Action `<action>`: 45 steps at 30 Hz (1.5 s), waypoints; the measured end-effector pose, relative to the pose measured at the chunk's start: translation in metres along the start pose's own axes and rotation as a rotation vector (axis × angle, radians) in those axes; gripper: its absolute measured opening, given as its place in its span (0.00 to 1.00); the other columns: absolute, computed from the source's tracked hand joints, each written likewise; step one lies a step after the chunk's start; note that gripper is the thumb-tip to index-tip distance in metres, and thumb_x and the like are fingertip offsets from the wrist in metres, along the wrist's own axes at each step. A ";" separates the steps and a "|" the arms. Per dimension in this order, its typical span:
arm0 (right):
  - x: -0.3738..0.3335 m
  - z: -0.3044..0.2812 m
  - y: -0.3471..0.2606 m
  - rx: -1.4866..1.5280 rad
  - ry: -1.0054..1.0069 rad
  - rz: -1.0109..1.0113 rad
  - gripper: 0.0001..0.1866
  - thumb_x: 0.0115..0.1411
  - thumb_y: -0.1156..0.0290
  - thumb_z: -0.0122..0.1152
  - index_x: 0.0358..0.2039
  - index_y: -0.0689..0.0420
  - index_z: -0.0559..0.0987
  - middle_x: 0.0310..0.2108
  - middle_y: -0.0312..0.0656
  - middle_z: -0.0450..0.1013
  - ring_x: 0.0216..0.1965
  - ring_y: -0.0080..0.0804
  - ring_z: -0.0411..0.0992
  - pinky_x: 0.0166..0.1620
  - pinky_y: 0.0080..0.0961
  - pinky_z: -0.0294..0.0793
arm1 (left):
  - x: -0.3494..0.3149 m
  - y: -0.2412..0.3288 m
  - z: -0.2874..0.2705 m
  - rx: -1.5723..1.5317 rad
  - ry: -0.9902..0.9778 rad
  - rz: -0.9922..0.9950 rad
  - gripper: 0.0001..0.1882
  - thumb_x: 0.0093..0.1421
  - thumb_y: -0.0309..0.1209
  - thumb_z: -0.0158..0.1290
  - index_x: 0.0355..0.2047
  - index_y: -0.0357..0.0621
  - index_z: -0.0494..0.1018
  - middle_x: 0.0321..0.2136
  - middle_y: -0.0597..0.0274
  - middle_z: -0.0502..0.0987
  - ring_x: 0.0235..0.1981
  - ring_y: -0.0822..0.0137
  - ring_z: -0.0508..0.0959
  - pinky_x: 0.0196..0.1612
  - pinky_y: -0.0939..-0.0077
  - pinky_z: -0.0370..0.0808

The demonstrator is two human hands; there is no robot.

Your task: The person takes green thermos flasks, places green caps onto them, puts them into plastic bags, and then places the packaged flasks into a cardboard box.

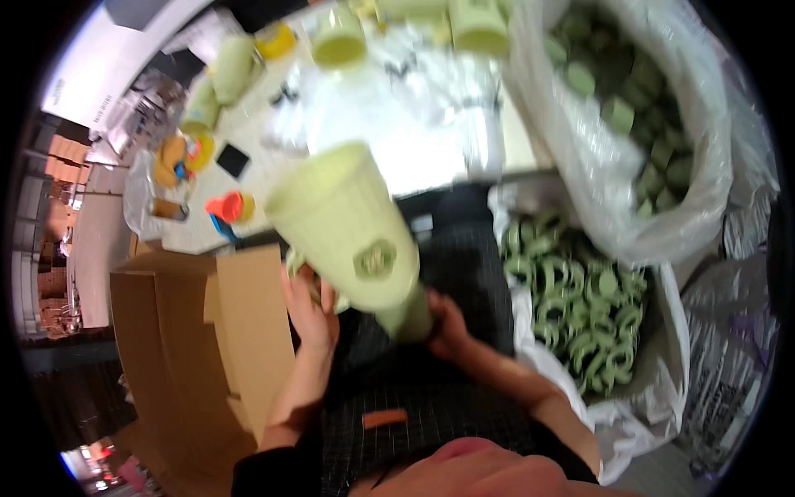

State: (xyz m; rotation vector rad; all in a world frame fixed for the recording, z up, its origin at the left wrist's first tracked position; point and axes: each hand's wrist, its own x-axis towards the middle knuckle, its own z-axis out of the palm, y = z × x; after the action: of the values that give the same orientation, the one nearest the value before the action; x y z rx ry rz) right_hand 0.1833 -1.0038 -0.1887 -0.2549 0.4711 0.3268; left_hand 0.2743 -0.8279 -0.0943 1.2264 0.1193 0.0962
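Observation:
A large pale green tumbler point(348, 219) with a side handle and a round dark green emblem is held tilted in front of my body, its wide open rim toward the upper left. My left hand point(311, 313) is closed around the handle on its left side. At the narrow lower end is a darker green base piece point(404, 321), gripped by my right hand point(449, 328). Some fingers of my right hand are hidden behind it, and blur hides whether base and tumbler are fully joined.
An open cardboard box point(240, 306) stands at my left. To my right, a lined box holds several green curved handles point(571, 286); above it, a plastic bag point(704, 211) holds green caps. More tumblers point(338, 43), plastic wrap point(364, 103) and a red-orange cup point(225, 207) lie on the table point(195, 238).

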 end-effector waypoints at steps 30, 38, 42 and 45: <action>-0.029 -0.287 -0.118 -0.965 0.556 0.370 0.33 0.63 0.40 0.50 0.53 0.56 0.77 0.50 0.43 0.75 0.41 0.29 0.71 0.44 0.33 0.71 | 0.000 -0.025 0.002 0.697 -0.431 -0.288 0.16 0.73 0.39 0.40 0.51 0.39 0.64 0.15 0.72 0.63 0.16 0.81 0.61 0.20 0.87 0.58; 0.006 -0.334 -0.232 -1.696 1.339 -0.022 0.38 0.50 0.62 0.72 0.58 0.63 0.66 0.52 0.57 0.70 0.56 0.56 0.66 0.61 0.41 0.65 | 0.025 -0.017 0.033 0.734 -0.591 -0.283 0.14 0.67 0.33 0.47 0.49 0.38 0.68 0.50 0.55 0.77 0.25 0.78 0.72 0.33 0.81 0.72; 0.021 -0.277 -0.211 -1.865 1.225 -0.591 0.23 0.52 0.71 0.68 0.49 0.62 0.75 0.41 0.53 0.72 0.45 0.54 0.70 0.52 0.44 0.69 | 0.013 -0.004 0.026 0.697 -0.597 -0.291 0.19 0.69 0.33 0.43 0.58 0.42 0.66 0.33 0.65 0.74 0.25 0.78 0.70 0.30 0.81 0.70; -0.009 -0.185 -0.214 -1.282 0.907 -0.982 0.20 0.60 0.74 0.59 0.53 0.62 0.73 0.48 0.49 0.74 0.49 0.47 0.73 0.54 0.36 0.70 | 0.010 -0.002 0.009 0.651 -0.553 -0.340 0.19 0.70 0.33 0.43 0.59 0.43 0.66 0.32 0.67 0.73 0.25 0.79 0.70 0.31 0.82 0.69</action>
State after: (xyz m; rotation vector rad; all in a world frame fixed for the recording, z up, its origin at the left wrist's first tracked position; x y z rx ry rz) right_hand 0.1796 -1.2596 -0.3085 -1.8612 0.9018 -0.5551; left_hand 0.2857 -0.8355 -0.0937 1.8156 -0.1379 -0.6196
